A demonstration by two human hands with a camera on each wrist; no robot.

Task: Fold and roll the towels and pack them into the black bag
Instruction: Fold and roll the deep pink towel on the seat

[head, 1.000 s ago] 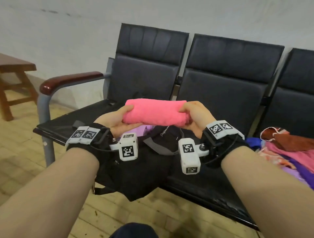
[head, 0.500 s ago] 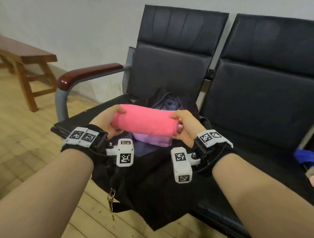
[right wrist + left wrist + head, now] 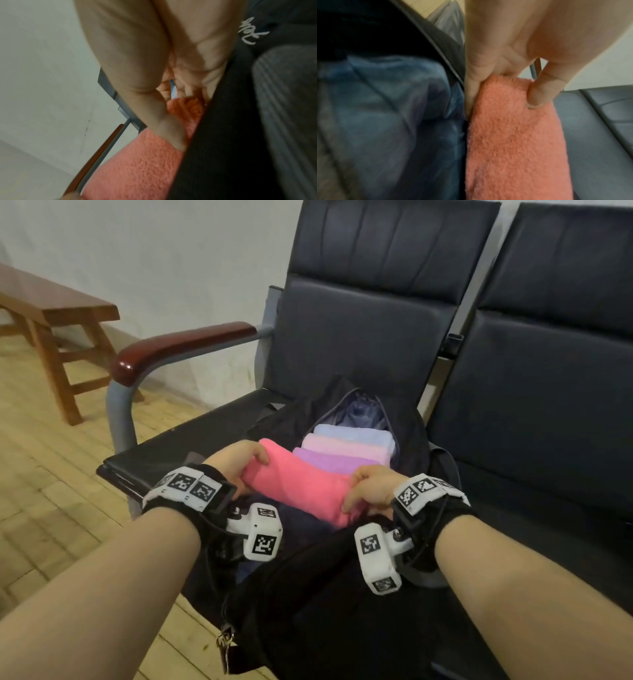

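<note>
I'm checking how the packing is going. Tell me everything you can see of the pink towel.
The pink towel is a fuzzy terry roll, lying slantwise at the mouth of the open black bag. The left hand grips its far-left end, thumb on top; the right hand grips the near-right end. It sits beside a purple roll, nearest of three already packed. Whether it rests on the bag's bottom cannot be told.

Hot pink towel roll point(image 3: 301, 487) sits crosswise in the open black bag point(image 3: 342, 594), right against three pastel rolled towels point(image 3: 346, 446) lined up inside.
</note>
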